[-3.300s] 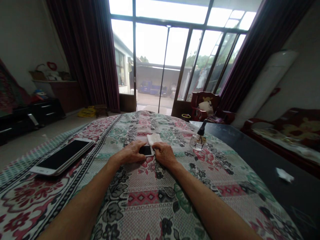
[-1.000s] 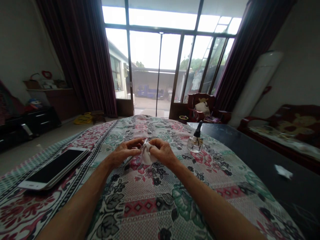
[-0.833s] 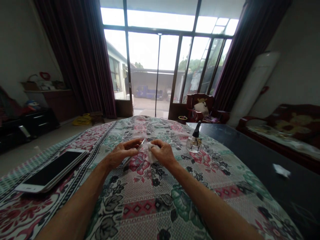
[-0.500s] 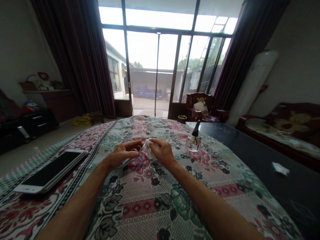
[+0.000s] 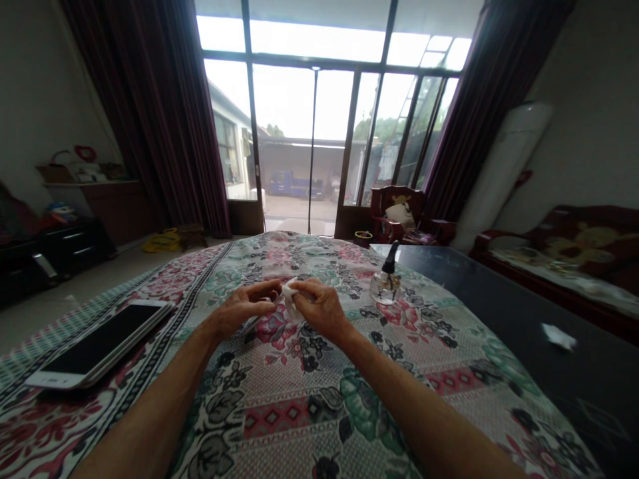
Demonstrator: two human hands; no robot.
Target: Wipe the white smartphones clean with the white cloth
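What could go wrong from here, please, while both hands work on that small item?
1. The left hand pinches the small flat device only at its edge while the right hand rubs it with the white wipe; it might slip.
2. The glass bottle stands near the right forearm and could tip.
3. The phone lies close to the table edge.

Open floral cloth (image 5: 309,406) toward the near edge — free passage. Blocked far left by a phone (image 5: 100,344); right, by a glass bottle (image 5: 385,285).
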